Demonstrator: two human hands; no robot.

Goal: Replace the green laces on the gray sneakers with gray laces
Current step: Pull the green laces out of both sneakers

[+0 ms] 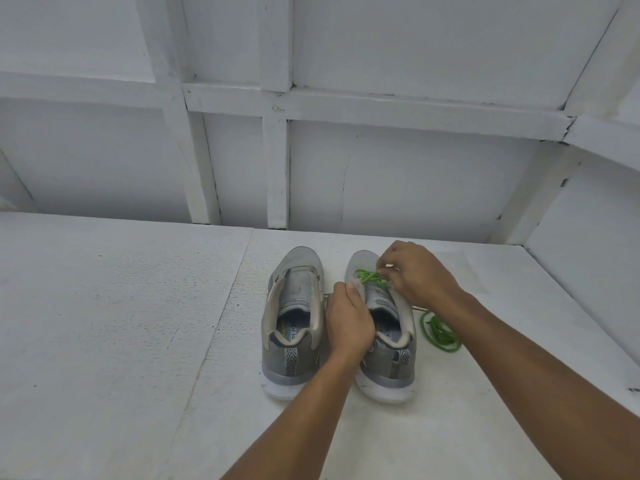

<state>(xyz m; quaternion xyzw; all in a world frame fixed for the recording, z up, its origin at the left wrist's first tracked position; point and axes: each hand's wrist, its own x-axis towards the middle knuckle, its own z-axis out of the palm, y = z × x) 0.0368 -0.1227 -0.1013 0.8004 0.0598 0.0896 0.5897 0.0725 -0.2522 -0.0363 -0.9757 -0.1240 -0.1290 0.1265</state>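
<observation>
You are at a white board top (121, 323) with a white wall of boards and beams (398, 174) behind it.

Two gray sneakers stand side by side on the top, heels toward you. The right-side sneaker (398, 362) sits under both of your hands. A green lace (369, 276) is threaded only through the holes near its toe.

Your right hand (419, 275) reaches over from the right, wrist bent and knuckles up. Its fingertips (386, 263) are closed tight in a pinch on the green lace, just above the toe holes.

Your left hand (348, 318) comes straight up the middle with its back facing you. Its fingers curl around the inner edge of the right-side sneaker, and the thumb (351, 289) lies up along the side, just below your right fingertips.

The letters "FO" show inside this sneaker, below your left thumb. The rest of the word is hidden.

Just left of your left hand stands the left-side sneaker (294, 320), with nothing in its lace holes. Inside it you can read "Y FO".

On the other side, right of your right wrist, a heap of green lace (440, 332) lies on the white top, close to the right-side sneaker.
</observation>
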